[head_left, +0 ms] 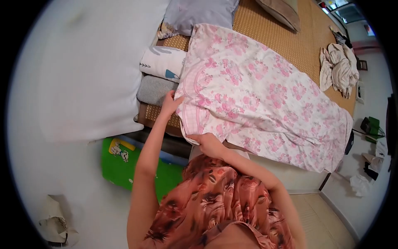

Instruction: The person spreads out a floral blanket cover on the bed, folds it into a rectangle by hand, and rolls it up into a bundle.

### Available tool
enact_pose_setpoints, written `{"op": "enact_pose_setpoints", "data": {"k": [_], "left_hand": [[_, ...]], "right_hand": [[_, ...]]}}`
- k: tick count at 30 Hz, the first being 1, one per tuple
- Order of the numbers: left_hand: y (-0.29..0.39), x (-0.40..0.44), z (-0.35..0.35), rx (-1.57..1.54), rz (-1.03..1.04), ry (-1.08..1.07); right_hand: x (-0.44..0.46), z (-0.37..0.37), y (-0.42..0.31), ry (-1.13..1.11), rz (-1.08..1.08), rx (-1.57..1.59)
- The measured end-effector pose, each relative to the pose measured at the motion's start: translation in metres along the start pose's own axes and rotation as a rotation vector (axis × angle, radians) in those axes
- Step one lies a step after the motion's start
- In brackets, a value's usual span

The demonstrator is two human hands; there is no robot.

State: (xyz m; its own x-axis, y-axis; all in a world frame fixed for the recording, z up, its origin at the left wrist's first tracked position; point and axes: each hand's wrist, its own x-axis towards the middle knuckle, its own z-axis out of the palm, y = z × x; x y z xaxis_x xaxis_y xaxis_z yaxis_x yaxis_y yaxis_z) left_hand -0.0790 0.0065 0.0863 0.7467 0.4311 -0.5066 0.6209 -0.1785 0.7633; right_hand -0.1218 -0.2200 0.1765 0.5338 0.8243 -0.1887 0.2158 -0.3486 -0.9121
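While the floral sheet [265, 87] is spread over the bed [313, 45], its edge is pinched by left hand [169, 104] and right hand [210, 146], apparently to be kept straight.

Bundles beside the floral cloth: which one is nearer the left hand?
The plain grey bundle, right by the left hand; the white bundle is patterned and lies farther off.

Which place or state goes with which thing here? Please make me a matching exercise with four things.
1. Floral cloth
2. Grey bundle
3. Green mat
4. Beige cloth

A. Plain, beside the white patterned roll
B. Crumpled on the woven surface
C. Touched by the left hand and right hand
D. Shows a cartoon animal

1-C, 2-A, 3-D, 4-B
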Motion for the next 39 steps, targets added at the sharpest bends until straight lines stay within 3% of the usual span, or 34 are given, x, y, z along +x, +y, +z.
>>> {"op": "enact_pose_setpoints", "data": {"k": [1, 4, 7, 10, 11, 15, 16, 18, 20, 21, 22, 23, 24, 25, 26, 27, 28, 30, 32, 38, 39], "left_hand": [[0.014, -0.005, 0.006, 0.012, -0.044, 0.02], [0.035, -0.002, 0.011, -0.46, -0.249, -0.335], [0.041, 0.019, 0.025, -0.591, -0.193, -0.389], [0.064, 0.055, 0.04, -0.567, -0.203, -0.384], [0.074, 0.064, 0.046, -0.535, -0.168, -0.354], [0.087, 0.135, 0.079, -0.448, -0.1, -0.28], [0.084, 0.151, 0.089, -0.436, -0.099, -0.273], [0.146, 0.118, 0.075, 0.022, 0.115, 0.007], [0.146, 0.151, 0.064, 0.274, 0.789, 0.424], [0.179, 0.12, 0.041, 0.159, 0.917, 0.313], [0.178, 0.122, 0.022, 0.266, 1.163, 0.382], [0.184, 0.118, 0.009, 0.253, 0.854, 0.451], [0.175, 0.131, -0.008, 0.301, 0.715, 0.468], [0.175, 0.125, -0.019, 0.206, 0.594, 0.365], [0.176, 0.115, -0.03, 0.12, 0.468, 0.263], [0.159, 0.122, -0.033, 0.015, 0.336, 0.267], [0.137, 0.127, -0.035, -0.091, 0.207, 0.281], [0.103, 0.098, -0.03, 0.265, 0.339, 0.307], [0.075, 0.052, -0.025, 0.003, 0.322, 0.162], [-0.038, -0.116, 0.035, -0.317, 0.136, 0.169], [-0.033, -0.145, 0.056, -0.386, 0.187, 0.143]], "right_hand": [[-0.001, -0.005, 0.0, -0.037, 0.011, 0.004], [-0.005, -0.031, -0.001, -0.107, -0.008, 0.193], [-0.016, -0.065, -0.001, -0.152, 0.165, 0.41], [-0.035, -0.099, -0.011, -0.102, 0.397, 0.621], [-0.043, -0.109, -0.012, -0.077, 0.37, 0.589], [-0.064, -0.123, -0.014, 0.114, 0.398, 0.943], [-0.064, -0.126, -0.017, 0.117, 0.389, 0.887], [-0.067, -0.131, -0.018, 0.124, 0.381, 0.776], [-0.067, -0.13, -0.016, 0.056, 0.391, 0.745], [-0.066, -0.125, -0.016, 0.033, 0.397, 0.74], [-0.064, -0.106, 0.001, 0.003, 0.3, 0.681], [-0.058, -0.103, -0.005, -0.092, 0.385, 0.686], [-0.06, -0.078, 0.007, -0.045, 0.27, 0.661], [-0.053, -0.062, 0.007, -0.06, 0.385, 0.681], [-0.045, -0.057, 0.001, -0.019, 0.319, 0.62], [-0.04, -0.032, 0.018, 0.098, 0.146, 0.515], [-0.036, -0.016, 0.024, 0.134, 0.171, 0.461], [-0.04, -0.003, 0.029, 0.232, 0.22, 0.453], [-0.038, -0.009, 0.022, 0.245, 0.287, 0.483], [-0.023, 0.003, 0.031, 0.482, 0.235, 0.617], [-0.018, 0.008, 0.034, 0.468, 0.218, 0.594]]}}
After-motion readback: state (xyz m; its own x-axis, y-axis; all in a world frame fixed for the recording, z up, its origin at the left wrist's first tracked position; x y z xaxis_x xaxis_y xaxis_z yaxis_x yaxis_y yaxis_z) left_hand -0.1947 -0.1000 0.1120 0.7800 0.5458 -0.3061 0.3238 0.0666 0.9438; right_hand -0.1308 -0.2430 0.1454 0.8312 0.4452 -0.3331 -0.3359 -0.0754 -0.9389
